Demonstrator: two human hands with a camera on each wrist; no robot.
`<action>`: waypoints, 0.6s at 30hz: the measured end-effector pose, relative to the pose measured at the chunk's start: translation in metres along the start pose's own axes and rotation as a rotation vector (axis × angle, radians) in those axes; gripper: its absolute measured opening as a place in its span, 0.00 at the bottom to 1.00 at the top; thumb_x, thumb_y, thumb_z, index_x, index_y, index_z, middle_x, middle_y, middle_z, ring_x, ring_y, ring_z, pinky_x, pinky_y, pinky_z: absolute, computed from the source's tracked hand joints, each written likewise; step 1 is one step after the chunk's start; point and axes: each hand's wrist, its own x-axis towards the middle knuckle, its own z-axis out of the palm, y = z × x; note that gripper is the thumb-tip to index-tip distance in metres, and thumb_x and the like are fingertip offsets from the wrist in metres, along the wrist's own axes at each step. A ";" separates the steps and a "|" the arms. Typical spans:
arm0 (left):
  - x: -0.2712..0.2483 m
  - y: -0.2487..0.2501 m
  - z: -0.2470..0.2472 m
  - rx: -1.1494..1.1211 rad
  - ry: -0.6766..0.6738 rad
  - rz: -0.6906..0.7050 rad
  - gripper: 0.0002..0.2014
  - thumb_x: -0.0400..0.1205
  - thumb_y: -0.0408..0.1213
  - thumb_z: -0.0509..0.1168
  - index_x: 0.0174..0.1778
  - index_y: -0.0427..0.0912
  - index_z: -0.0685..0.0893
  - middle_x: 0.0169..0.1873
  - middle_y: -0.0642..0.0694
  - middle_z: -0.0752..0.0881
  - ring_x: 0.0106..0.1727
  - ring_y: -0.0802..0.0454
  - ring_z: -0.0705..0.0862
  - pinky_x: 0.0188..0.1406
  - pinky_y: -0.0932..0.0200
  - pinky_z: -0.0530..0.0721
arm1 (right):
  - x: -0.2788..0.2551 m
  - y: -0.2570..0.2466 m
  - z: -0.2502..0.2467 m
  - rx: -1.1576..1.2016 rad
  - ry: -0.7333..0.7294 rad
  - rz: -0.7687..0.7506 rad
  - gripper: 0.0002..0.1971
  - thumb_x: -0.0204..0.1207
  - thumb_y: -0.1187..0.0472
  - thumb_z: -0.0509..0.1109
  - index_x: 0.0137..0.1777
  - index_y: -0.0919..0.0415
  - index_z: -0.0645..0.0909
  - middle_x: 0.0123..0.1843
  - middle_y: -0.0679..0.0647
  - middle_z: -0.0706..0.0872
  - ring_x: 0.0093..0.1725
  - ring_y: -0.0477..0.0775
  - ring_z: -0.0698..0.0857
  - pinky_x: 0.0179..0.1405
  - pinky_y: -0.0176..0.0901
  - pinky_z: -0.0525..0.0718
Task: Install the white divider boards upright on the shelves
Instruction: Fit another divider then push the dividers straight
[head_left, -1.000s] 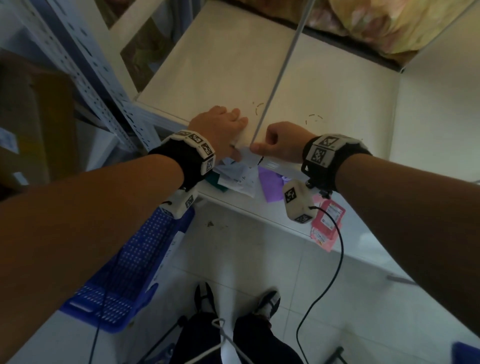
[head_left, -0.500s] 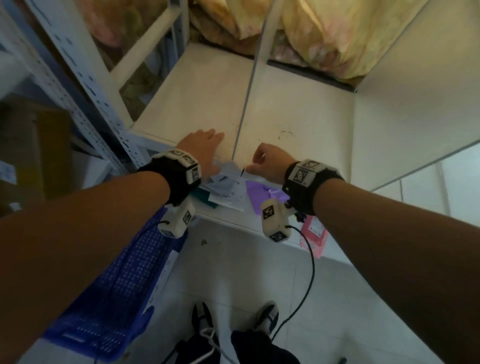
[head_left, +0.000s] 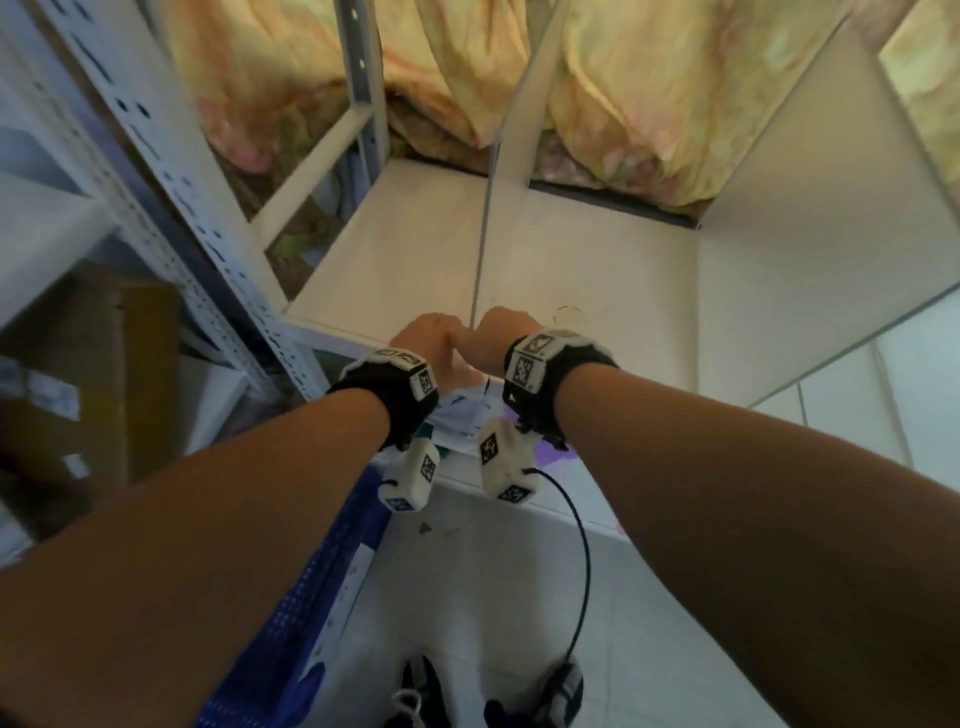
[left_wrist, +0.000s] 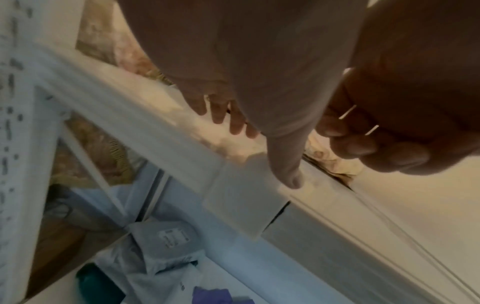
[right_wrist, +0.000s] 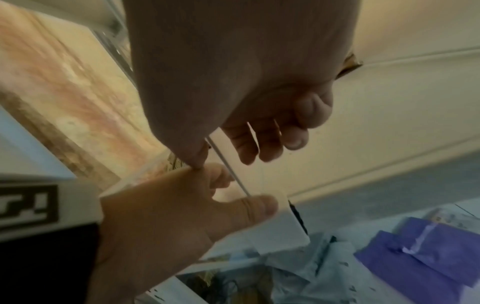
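Nearest, at 6 o'clock: the person's shoes (head_left: 426, 691) on the tiled floor (head_left: 493, 571), a blue perforated crate (head_left: 291, 613) at 7 o'clock. Both forearms reach forward to the shelf (head_left: 395, 249) front edge, wrists strapped with marker-tagged camera bands.

Left hand (head_left: 423, 340) sits on the shelf's front lip just left of the divider board (head_left: 485, 228); its grip is spread, fingers (left_wrist: 221, 111) straight on the shelf surface, thumb pressing a small white bracket (left_wrist: 241, 203) at the edge. Right hand (head_left: 491, 338) is just right of the board, touching the left hand; its grip is curled, thumb and fingers (right_wrist: 259, 139) pinching the board's thin front edge (right_wrist: 228, 166).

The divider board stands upright on the shelf, running from the front lip back toward 12 o'clock. A second white board (head_left: 810, 228) stands upright at 2 o'clock. Below the shelf lie papers (right_wrist: 293, 273) and a purple packet (right_wrist: 426, 246). Farthest, yellow-pink fabric (head_left: 623, 88) behind the rack; perforated metal upright (head_left: 171, 171) at 10 o'clock.
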 end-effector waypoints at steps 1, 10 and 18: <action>0.003 -0.001 0.005 0.010 0.009 0.022 0.18 0.72 0.53 0.68 0.53 0.47 0.84 0.53 0.45 0.87 0.50 0.45 0.83 0.54 0.51 0.83 | 0.006 0.000 0.008 0.009 0.013 0.017 0.19 0.82 0.44 0.56 0.49 0.59 0.80 0.47 0.59 0.84 0.32 0.52 0.79 0.35 0.43 0.76; 0.020 -0.029 0.025 0.106 -0.005 0.167 0.37 0.69 0.63 0.57 0.73 0.48 0.72 0.70 0.46 0.76 0.67 0.42 0.75 0.66 0.44 0.75 | 0.010 -0.007 0.019 -0.006 -0.099 0.030 0.13 0.86 0.55 0.57 0.57 0.61 0.78 0.63 0.61 0.83 0.54 0.62 0.82 0.50 0.47 0.80; 0.028 -0.037 0.034 0.147 -0.020 0.199 0.37 0.66 0.65 0.61 0.71 0.55 0.70 0.71 0.47 0.75 0.70 0.39 0.73 0.68 0.38 0.75 | 0.010 -0.019 0.012 -0.052 -0.137 0.109 0.23 0.86 0.53 0.57 0.75 0.67 0.72 0.72 0.64 0.77 0.68 0.64 0.79 0.65 0.49 0.77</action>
